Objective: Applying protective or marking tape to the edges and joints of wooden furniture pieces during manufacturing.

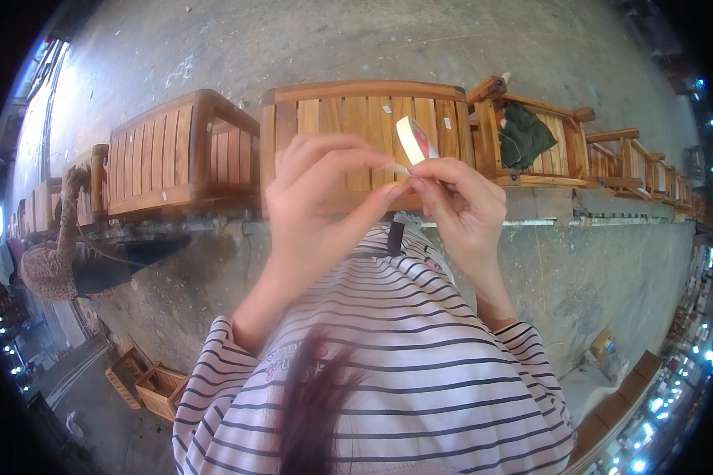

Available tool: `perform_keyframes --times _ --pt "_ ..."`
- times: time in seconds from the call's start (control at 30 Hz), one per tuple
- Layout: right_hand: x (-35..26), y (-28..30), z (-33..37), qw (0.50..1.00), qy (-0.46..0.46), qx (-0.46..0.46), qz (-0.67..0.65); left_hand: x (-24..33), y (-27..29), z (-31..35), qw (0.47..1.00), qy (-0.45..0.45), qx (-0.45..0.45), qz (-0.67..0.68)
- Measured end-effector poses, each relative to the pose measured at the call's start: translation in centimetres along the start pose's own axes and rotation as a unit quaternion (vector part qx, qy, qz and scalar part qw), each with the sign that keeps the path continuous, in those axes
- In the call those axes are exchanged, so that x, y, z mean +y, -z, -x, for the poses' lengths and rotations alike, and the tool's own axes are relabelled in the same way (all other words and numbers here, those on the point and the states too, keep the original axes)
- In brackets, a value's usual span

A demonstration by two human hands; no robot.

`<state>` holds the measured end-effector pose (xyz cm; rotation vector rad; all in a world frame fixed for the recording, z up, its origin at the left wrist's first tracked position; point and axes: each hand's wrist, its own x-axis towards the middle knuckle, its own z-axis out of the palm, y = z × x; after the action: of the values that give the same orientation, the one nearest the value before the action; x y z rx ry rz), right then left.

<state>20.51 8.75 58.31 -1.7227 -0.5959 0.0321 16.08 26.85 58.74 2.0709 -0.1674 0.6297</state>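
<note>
A roll of pale masking tape (pixel 410 141) stands up at the fingers of my right hand (pixel 463 198), above the slatted wooden piece. My right thumb and forefinger pinch the tape just below the roll. A short loose tape end (pixel 400 169) lies between my two hands. My left hand (pixel 317 186) is curled into a loose pinch at this end, its forefinger against it and its thumb close to my right thumb. Below both hands is a slatted wooden furniture piece (pixel 309 115) with small white labels on its slats.
Another slatted wooden piece (pixel 154 158) stands to the left. On the right, a dark green cloth (pixel 525 136) lies on a wooden frame (pixel 562 146), with more frames in a row beyond. A person (pixel 51 269) is bent at the far left. Wooden crates (pixel 162 388) sit lower left.
</note>
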Motion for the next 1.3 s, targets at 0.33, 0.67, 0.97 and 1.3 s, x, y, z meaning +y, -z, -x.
perform_keyframes --times 0.33,0.67,0.97,1.3 --pt "1.7 -0.6 -0.1 0.998 -0.048 0.0 0.044 -1.8 -1.2 -0.1 0.998 -0.012 -0.022 -0.053" --pt "2.0 -1.4 0.3 0.98 -0.18 -0.08 0.024 -3.3 -2.0 0.6 0.981 -0.114 -0.016 -0.157" --pt "2.9 -1.3 1.1 0.958 -0.239 -0.115 -0.108 -4.8 -1.3 1.2 0.973 -0.181 -0.083 -0.12" --pt "3.1 0.1 1.2 0.945 -0.24 -0.182 -0.127 -4.8 -0.1 -0.6 0.983 -0.118 -0.143 -0.017"
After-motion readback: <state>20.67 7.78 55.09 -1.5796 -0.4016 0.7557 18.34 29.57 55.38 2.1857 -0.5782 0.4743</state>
